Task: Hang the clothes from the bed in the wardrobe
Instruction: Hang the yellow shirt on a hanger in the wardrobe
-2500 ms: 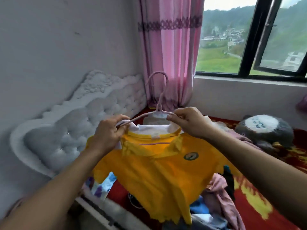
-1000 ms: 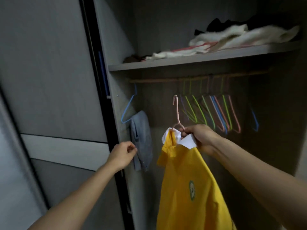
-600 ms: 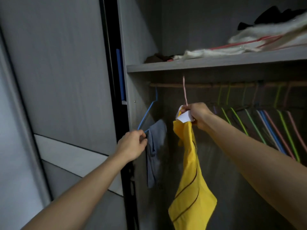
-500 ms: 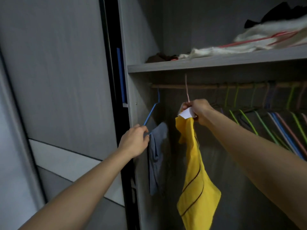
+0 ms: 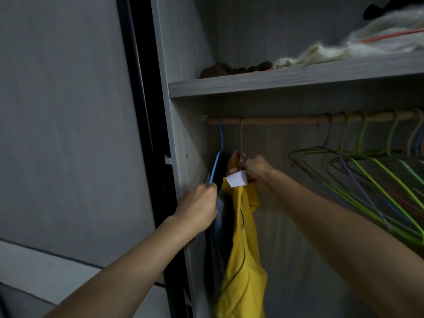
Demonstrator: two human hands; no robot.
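Observation:
A yellow shirt [image 5: 243,244] with a white collar hangs edge-on from a pink hanger [image 5: 241,138], whose hook sits over the wooden rail [image 5: 286,120] inside the wardrobe. My right hand [image 5: 255,169] grips the shirt's neck and the hanger just below the hook. To its left, a blue hanger [image 5: 216,161] on the same rail carries a grey garment [image 5: 218,228]. My left hand [image 5: 197,208] is closed on that blue hanger's lower arm, against the grey garment.
Several bare green, purple and pink hangers [image 5: 371,171] crowd the rail's right half. The shelf [image 5: 286,81] above holds white and dark folded clothes. The wardrobe's side panel [image 5: 181,138] and sliding door [image 5: 68,134] stand close on the left.
I turned from the bed to the wardrobe with the yellow shirt. My right hand raised the pink hanger until its hook reached the rail; my left hand took the blue hanger.

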